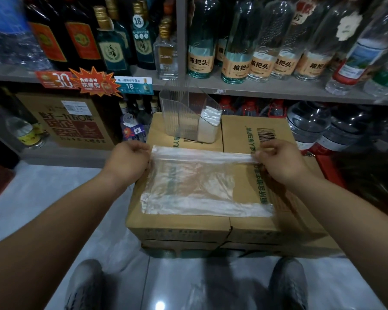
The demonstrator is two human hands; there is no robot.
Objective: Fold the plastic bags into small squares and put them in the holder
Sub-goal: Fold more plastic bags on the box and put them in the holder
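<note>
Bag pinched at its far edge

One clear bag lies flat across two cardboard boxes. The left hand and the right hand each pinch one far corner with curled fingers. One clear holder stands at the boxes' far edge, with some folded bags inside.

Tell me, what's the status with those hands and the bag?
Hands: left hand and right hand pinch the plastic bag at its far edge. Bag flat on cardboard boxes. Beyond it the holder, nothing between.
</note>
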